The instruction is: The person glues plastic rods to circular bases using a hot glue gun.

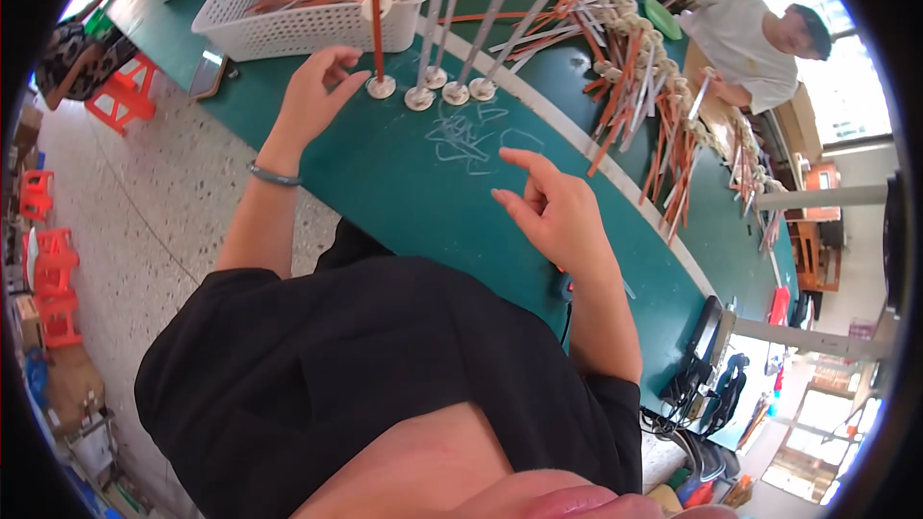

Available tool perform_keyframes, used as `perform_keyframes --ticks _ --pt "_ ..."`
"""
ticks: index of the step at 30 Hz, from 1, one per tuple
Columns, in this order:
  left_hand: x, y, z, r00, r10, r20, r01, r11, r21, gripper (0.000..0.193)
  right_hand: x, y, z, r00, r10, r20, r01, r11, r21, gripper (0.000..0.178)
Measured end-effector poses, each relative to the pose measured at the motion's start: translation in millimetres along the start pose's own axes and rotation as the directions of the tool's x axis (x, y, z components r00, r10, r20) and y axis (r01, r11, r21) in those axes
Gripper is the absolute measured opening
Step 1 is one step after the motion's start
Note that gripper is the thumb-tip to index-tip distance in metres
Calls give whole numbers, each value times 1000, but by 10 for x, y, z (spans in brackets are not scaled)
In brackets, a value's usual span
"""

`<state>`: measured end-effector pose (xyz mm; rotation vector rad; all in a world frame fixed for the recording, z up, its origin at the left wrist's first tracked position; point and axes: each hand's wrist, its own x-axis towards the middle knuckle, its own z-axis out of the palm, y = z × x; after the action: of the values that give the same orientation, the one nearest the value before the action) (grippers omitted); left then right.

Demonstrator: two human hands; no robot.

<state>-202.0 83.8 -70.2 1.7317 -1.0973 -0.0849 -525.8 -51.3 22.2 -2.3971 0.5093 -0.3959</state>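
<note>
My left hand (315, 96) is open, fingers curved and apart, its thumb close beside an upright orange-brown strip (376, 14) on a round cream base (381, 86). I cannot tell whether the thumb touches that base. To the right of it stand several grey strips (450, 14), each rising from a similar cream base (419, 97). My right hand (556, 210) hovers over the green table (385, 183), empty, with thumb and index finger spread. Just beyond its fingertips lies a loose heap of thin translucent loops (459, 139).
A white perforated basket (288, 34) at the far left holds orange and grey strips. More bundled strips with cream ends (635, 58) lie across the table's far side. A person in a white shirt (735, 38) works there. Red stools (123, 96) stand on the left floor.
</note>
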Motion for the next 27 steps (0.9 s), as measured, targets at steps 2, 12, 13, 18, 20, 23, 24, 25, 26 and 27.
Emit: perform_keyframes --ticks 2,12,13,18,20,23,24,25,26,27 --pt "-47 -1 -1 1000 12 -4 -12 999 30 29 82 -76 125 1000 11 6 -11 1000 -19 40" --pt "-254 -28 76 996 56 -66 -59 997 -44 15 122 -66 367 997 -11 79 17 997 -71 24" --pt "-256 -38 103 997 72 -37 -74 996 -54 15 110 -31 361 995 32 91 -27 998 -57 24" --pt "-299 -49 205 999 49 6 -49 997 -62 17 -44 45 438 969 157 190 -172 983 65 23" --pt "-307 -71 231 1000 -26 18 27 996 -89 21 -122 98 486 970 164 182 -187 975 119 23" --pt "-234 -116 235 998 -32 -50 32 999 7 26 -116 112 425 987 83 135 -103 983 151 30" --pt "-186 -150 231 996 -14 -93 17 1000 26 28 -38 94 302 993 88 73 -97 987 125 30" --pt "-146 -192 243 992 0 -125 5 999 35 30 38 55 142 996 84 15 -85 990 114 33" --pt "-106 -155 204 987 -25 -159 28 999 15 31 86 -25 -38 997 73 -31 -69 991 112 37" --pt "-63 -140 212 982 -54 -181 53 999 -14 32 135 -67 -269 986 121 -114 -116 992 46 45"
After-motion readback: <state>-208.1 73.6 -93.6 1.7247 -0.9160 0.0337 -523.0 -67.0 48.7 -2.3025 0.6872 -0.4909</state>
